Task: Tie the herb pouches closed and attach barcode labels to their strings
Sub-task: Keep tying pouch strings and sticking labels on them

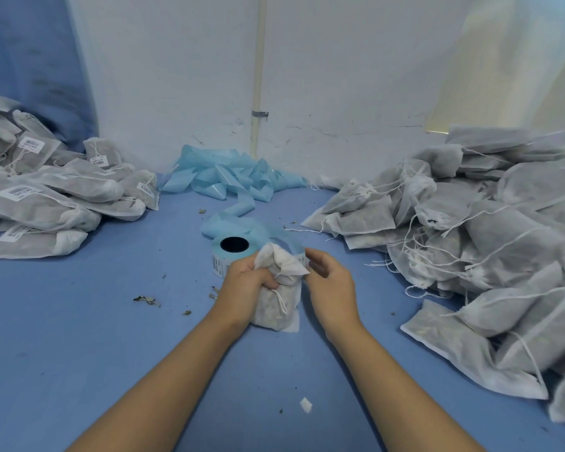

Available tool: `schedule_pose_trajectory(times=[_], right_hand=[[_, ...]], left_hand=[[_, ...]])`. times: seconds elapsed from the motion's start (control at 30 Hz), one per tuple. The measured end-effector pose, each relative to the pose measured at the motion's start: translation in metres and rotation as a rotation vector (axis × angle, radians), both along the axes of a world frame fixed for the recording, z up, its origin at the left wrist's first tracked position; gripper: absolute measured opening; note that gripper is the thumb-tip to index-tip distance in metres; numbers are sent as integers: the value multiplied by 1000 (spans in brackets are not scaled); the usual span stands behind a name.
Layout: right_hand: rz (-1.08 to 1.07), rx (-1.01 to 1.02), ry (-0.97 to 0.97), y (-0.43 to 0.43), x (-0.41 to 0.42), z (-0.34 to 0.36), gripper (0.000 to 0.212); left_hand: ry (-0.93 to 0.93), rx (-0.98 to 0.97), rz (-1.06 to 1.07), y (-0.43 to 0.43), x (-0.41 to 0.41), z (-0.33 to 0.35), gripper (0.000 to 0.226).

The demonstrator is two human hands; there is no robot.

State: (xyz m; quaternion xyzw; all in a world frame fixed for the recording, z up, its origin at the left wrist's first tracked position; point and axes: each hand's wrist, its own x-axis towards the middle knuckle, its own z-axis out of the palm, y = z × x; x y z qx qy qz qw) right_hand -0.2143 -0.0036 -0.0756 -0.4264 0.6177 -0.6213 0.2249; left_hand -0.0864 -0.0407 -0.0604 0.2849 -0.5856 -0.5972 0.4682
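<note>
Left hand (pixel 247 282) clamps the pouch (pixel 276 305) neck; right hand (pixel 331 282), at three o'clock, hovers half-open, empty. Slackening could let the string (pixel 282 301) loosen, spilling herbs on the bench (pixel 79 321).

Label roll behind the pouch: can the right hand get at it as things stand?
Probably yes. The right hand is open and empty beside the pouch that the left hand grips, and the label roll sits just beyond, with nothing between.

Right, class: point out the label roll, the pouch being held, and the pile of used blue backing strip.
label roll (pixel 224 256), head view, on its top face beside the dark core.
held pouch (pixel 276 313), head view, on its filled lower body.
blue backing strip (pixel 222 177), head view, middle of the crumpled heap.
</note>
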Motion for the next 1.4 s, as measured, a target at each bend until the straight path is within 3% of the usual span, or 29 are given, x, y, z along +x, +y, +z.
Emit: schedule_pose_trajectory(times=[0.07,0.17,0.3,0.47,0.53,0.73,1.4], right_hand=[[53,4,11,1,3,1,24],[79,-22,-43,1,3,3,24],[81,-60,-215,2,-1,5,15],[88,-82,-306,3,-3,7,16],[98,-87,-334,4,-5,7,19],[143,-79,-308,6,-2,10,14],[84,-72,-269,4,0,9,20]], left_hand=[[3,24,17,-2,1,-1,27],[10,52,26,-2,1,-1,15],[20,69,38,-2,1,-1,16],[19,63,65,-2,2,0,39],[19,69,82,-2,2,1,37],[12,82,93,-3,2,1,30],[4,54,71,1,2,3,43]])
